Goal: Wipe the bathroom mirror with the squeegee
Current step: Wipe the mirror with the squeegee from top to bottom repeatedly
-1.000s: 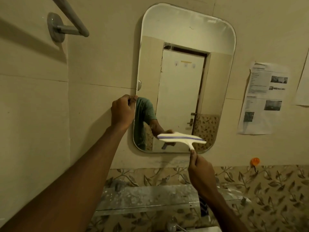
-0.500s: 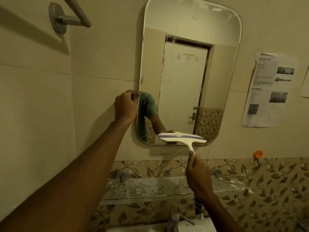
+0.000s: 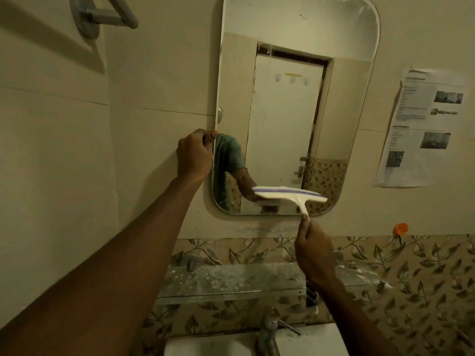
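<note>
A tall rounded mirror (image 3: 288, 104) hangs on the beige tiled wall and reflects a door. My left hand (image 3: 194, 154) grips the mirror's left edge about halfway up, fingers curled round the rim. My right hand (image 3: 312, 249) holds the handle of a white squeegee (image 3: 288, 194) with a purple stripe. Its blade lies roughly level against the lower part of the glass, just above the bottom edge. The handle's lower end is hidden in my fist.
A stained glass shelf (image 3: 231, 281) runs below the mirror, above a tap (image 3: 270, 332) and white basin (image 3: 205, 346). A towel rail bracket (image 3: 87, 16) is at upper left. A printed sheet (image 3: 424, 129) and an orange hook (image 3: 400, 228) are on the wall at right.
The squeegee has stayed low on the glass while the view tilted down, showing the tap and basin. My left hand keeps its hold on the mirror's edge.
</note>
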